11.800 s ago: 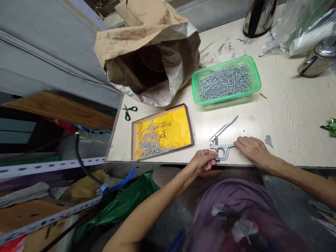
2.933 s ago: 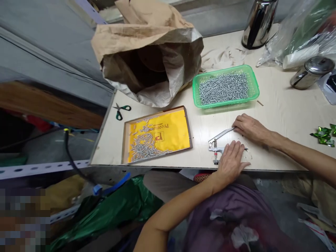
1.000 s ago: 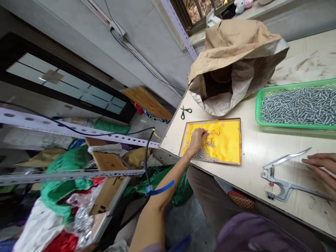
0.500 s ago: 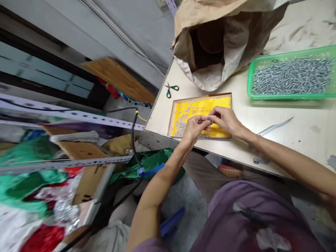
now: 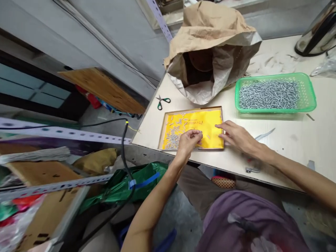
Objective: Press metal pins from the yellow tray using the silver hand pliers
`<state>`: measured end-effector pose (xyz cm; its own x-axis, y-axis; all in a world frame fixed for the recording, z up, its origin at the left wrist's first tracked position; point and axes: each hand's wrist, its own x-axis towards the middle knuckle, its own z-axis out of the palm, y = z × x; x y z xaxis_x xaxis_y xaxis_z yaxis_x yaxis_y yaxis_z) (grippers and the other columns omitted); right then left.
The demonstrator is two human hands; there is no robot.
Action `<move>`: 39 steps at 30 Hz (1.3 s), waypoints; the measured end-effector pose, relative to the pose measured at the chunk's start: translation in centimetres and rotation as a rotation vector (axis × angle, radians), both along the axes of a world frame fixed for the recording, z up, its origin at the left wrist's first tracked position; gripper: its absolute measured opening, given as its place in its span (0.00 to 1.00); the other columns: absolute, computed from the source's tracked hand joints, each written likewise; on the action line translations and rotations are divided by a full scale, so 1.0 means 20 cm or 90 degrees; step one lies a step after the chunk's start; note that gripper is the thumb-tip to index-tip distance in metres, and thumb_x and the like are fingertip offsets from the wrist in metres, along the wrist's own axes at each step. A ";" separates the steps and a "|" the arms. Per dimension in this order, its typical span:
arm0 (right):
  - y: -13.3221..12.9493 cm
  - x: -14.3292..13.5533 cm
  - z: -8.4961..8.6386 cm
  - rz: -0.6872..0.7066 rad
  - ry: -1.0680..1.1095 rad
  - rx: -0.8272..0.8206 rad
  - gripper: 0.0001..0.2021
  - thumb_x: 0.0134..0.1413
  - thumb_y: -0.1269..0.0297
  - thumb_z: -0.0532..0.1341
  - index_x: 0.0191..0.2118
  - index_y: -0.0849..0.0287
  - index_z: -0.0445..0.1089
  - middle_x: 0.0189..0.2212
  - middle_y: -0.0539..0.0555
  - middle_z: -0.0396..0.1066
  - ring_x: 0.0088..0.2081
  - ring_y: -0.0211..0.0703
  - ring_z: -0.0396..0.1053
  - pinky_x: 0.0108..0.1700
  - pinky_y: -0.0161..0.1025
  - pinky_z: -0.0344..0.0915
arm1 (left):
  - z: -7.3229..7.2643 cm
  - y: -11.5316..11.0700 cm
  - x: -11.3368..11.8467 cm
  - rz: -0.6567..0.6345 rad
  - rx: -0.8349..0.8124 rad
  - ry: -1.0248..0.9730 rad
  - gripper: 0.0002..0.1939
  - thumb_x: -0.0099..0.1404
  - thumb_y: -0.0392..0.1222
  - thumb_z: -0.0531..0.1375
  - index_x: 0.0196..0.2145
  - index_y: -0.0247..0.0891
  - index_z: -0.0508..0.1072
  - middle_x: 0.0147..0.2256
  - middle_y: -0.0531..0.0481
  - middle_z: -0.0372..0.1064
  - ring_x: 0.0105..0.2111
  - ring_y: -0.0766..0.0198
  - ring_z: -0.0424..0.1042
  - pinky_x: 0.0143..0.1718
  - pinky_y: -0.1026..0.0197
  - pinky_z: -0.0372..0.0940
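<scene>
Over the yellow-lined tray [image 5: 210,122], my left hand [image 5: 189,140] pinches a small metal piece [image 5: 201,132] between thumb and fingertips. My right hand [image 5: 233,135] is at the tray's right edge, its fingers apart and nothing visible between them. Small silvery screws [image 5: 173,137] lie loose in the left part of the tray. To the right behind it, a green basket [image 5: 307,94] holds a heap of similar metal pieces [image 5: 270,94].
A large open paper sack [image 5: 210,31] stands behind the tray. Green-handled scissors [image 5: 160,105] lie left of it. Tweezers [image 5: 265,134] and a small metal tool [image 5: 252,170] lie to the right. A kettle [image 5: 317,31] stands at the back right.
My right hand has moved away from my left hand to the right, and its fingers have opened. The camera view has shifted, showing more of the basket and the kettle.
</scene>
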<state>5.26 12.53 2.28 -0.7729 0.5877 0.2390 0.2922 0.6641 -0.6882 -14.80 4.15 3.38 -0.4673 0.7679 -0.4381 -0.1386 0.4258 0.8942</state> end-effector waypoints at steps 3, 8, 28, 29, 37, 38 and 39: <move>-0.07 0.35 0.08 -0.054 -0.046 0.056 0.14 0.67 0.63 0.52 0.51 0.59 0.71 0.41 0.59 0.72 0.42 0.46 0.73 0.45 0.42 0.71 | 0.00 -0.04 0.17 -0.124 -0.031 -0.058 0.14 0.46 0.38 0.70 0.30 0.32 0.73 0.23 0.54 0.70 0.20 0.72 0.67 0.24 0.67 0.65; -0.28 0.79 0.01 -0.143 -0.202 0.096 0.16 0.69 0.61 0.49 0.49 0.58 0.72 0.40 0.58 0.72 0.36 0.42 0.74 0.35 0.37 0.72 | -0.05 -0.08 0.50 -0.260 -0.120 -0.178 0.13 0.47 0.40 0.70 0.28 0.32 0.73 0.22 0.54 0.70 0.20 0.71 0.67 0.23 0.68 0.65; -0.40 0.88 -0.18 -0.168 -0.261 0.135 0.15 0.63 0.75 0.48 0.44 0.58 0.71 0.35 0.58 0.71 0.35 0.46 0.67 0.35 0.41 0.64 | -0.10 -0.10 0.68 -0.340 -0.357 -0.090 0.16 0.51 0.48 0.69 0.22 0.33 0.69 0.13 0.60 0.59 0.10 0.77 0.50 0.12 0.70 0.41; -0.40 0.88 -0.18 -0.169 -0.262 0.137 0.15 0.63 0.76 0.48 0.44 0.58 0.70 0.35 0.58 0.71 0.35 0.46 0.67 0.35 0.41 0.64 | -0.10 -0.10 0.69 -0.340 -0.366 -0.087 0.16 0.52 0.48 0.68 0.23 0.33 0.70 0.14 0.59 0.60 0.10 0.78 0.50 0.12 0.70 0.41; -0.40 0.87 -0.16 -0.165 -0.294 0.182 0.19 0.60 0.81 0.44 0.42 0.59 0.69 0.33 0.57 0.70 0.32 0.44 0.65 0.34 0.39 0.62 | -0.07 -0.07 0.71 -0.355 -0.437 -0.084 0.10 0.59 0.38 0.64 0.23 0.33 0.70 0.14 0.60 0.62 0.08 0.78 0.53 0.11 0.71 0.43; -0.40 0.87 -0.16 -0.164 -0.294 0.188 0.19 0.60 0.81 0.44 0.41 0.59 0.69 0.32 0.57 0.70 0.32 0.44 0.65 0.34 0.39 0.62 | -0.07 -0.07 0.71 -0.363 -0.442 -0.087 0.10 0.59 0.37 0.64 0.23 0.33 0.69 0.14 0.60 0.62 0.08 0.78 0.53 0.10 0.71 0.43; -0.40 0.87 -0.16 -0.161 -0.296 0.189 0.18 0.60 0.81 0.44 0.41 0.60 0.69 0.33 0.58 0.70 0.32 0.44 0.65 0.33 0.39 0.62 | -0.07 -0.06 0.71 -0.372 -0.446 -0.091 0.11 0.60 0.37 0.63 0.22 0.33 0.69 0.14 0.60 0.62 0.08 0.78 0.53 0.10 0.72 0.43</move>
<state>22.62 4.44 -1.01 -0.6811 0.7263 0.0923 0.6912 0.6794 -0.2463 -0.61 2.90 2.01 0.0048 0.4020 -0.9156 0.1800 0.9003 0.3963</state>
